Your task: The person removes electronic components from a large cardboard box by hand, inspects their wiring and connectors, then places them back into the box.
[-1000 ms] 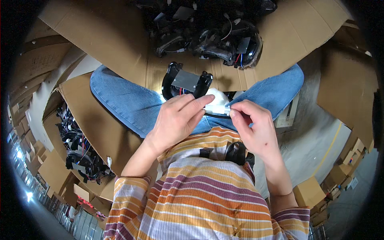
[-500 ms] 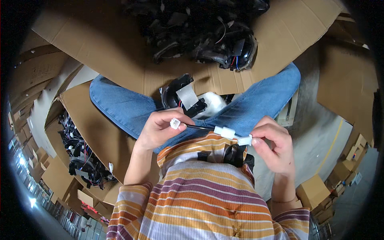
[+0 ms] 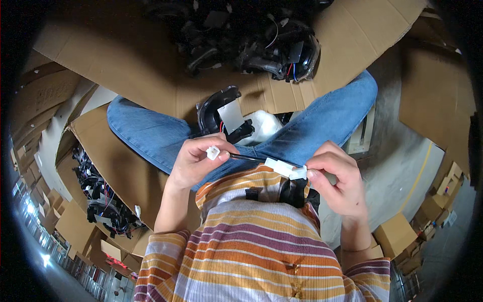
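Observation:
My left hand (image 3: 193,160) is closed in a pinch on a black cable (image 3: 246,157), and a small white plug (image 3: 213,152) pokes out by its thumb. At the cable's other end is a longer white connector (image 3: 278,167). My right hand (image 3: 338,176) pinches a small white connector piece (image 3: 298,172) against that end; whether the two are joined I cannot tell. Beyond my left hand, a curved black plastic part (image 3: 210,113) with a pale grey label (image 3: 231,116) and red wires lies between my legs, beside a white wrapped bundle (image 3: 265,128).
In front, an open cardboard box (image 3: 352,43) holds a dark heap of similar black parts (image 3: 261,60). Another carton (image 3: 121,166) at my left holds more black wired parts (image 3: 103,194). Several cartons line the right side, including a small open box (image 3: 396,235) on the grey floor.
My right hand has moved a little left, bringing its white connector piece up against the longer connector on the cable. My left hand has shifted slightly left and up, still pinching.

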Tool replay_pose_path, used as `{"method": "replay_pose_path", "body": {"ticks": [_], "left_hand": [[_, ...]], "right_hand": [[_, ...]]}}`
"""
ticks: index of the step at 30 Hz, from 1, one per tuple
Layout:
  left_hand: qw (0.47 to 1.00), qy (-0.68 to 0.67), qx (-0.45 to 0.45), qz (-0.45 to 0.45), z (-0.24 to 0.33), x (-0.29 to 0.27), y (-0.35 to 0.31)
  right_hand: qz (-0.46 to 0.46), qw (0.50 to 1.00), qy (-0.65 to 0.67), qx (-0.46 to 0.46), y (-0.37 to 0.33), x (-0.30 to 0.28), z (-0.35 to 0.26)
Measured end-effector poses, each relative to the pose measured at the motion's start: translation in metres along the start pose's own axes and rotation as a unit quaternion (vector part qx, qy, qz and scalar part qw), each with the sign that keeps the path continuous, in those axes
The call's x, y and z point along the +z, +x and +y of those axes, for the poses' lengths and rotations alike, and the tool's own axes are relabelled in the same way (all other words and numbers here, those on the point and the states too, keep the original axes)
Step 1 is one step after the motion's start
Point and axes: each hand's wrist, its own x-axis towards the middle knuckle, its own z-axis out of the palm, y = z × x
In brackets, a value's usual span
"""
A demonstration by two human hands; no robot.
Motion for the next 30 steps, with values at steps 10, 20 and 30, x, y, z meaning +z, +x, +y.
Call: {"method": "replay_pose_path", "body": {"ticks": [10,20,30], "left_hand": [[0.998,0.063,-0.007,-0.003,0.010,0.001,0.004],[0.983,0.174,-0.045,0.036,0.014,0.007,0.005],[0.998,0.033,-0.053,-0.001,0.010,0.000,0.000]], "right_hand": [[0.097,0.988,-0.122,-0.019,0.009,0.005,0.003],[0.042,0.997,-0.053,-0.024,0.009,-0.001,0.004],[0.011,0.999,-0.035,-0.022,0.008,-0.001,0.005]]}}
